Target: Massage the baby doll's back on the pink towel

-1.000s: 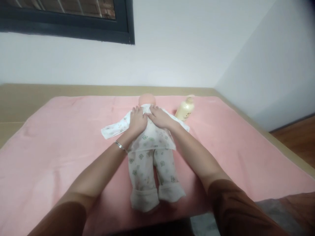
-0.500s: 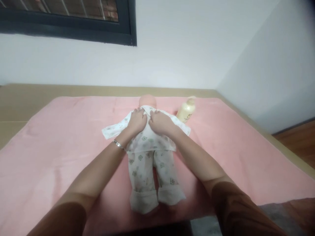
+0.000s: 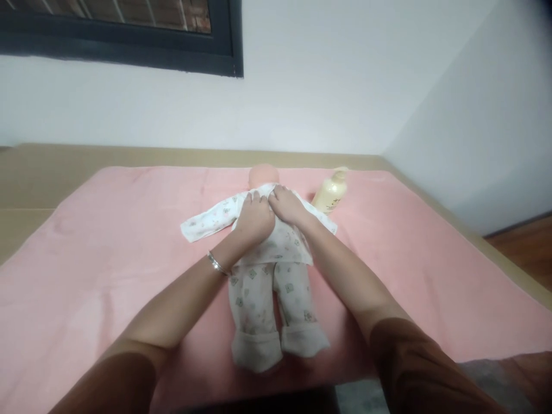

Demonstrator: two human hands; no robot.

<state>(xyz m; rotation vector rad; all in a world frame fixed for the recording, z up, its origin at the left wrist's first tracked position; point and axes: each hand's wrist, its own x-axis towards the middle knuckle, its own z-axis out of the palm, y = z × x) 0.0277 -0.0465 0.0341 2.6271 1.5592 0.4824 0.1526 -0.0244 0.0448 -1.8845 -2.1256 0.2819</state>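
A baby doll (image 3: 264,175) lies stretched out on a pink cloth, its bare head at the far end. It wears a white patterned shirt (image 3: 284,246) with the sleeves spread to both sides, and matching trousers (image 3: 254,296) with turned-up cuffs. My left hand (image 3: 257,221), below a silver bracelet, is closed on the middle of the shirt's upper part. Just beside it, nearer the collar, the bent fingers of my right hand (image 3: 286,204) grip the shirt. My hands cover the fabric under them, so any fastening there is hidden.
A pale yellow pump bottle (image 3: 330,194) leans beside the doll's right-hand sleeve. The pink cloth (image 3: 129,253) covers a tan surface (image 3: 64,172) that meets a white wall. A dark window frame (image 3: 224,54) is at upper left.
My left hand has slid right and slightly down from the collar across the chest. My right hand has shifted up toward the collar. The whole view has moved slightly.
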